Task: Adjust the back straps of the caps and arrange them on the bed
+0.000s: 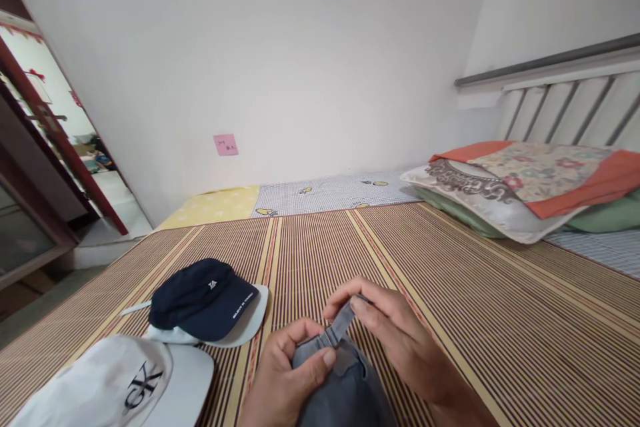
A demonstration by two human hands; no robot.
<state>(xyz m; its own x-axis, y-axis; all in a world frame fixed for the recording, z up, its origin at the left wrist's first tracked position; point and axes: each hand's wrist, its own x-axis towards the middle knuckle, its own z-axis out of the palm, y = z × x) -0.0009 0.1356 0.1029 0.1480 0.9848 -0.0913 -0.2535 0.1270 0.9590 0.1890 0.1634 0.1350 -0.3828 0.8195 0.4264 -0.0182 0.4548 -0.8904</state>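
Holding grey cap point(347, 392) and strap point(342, 324), both hands point(285, 373), navy cap point(203, 300), white cap point(117, 380) at left

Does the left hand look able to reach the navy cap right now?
Probably yes: nothing visible blocks the way to the navy cap, though the left hand would first release the grey cap.

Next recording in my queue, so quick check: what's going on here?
Someone is handling the back strap of a gray cap. The left hand grips the cap beside the buckle, and the right hand pinches the strap's end. Off to the left on the striped mat lie a white cap and a navy cap, the latter resting on a pale cap.
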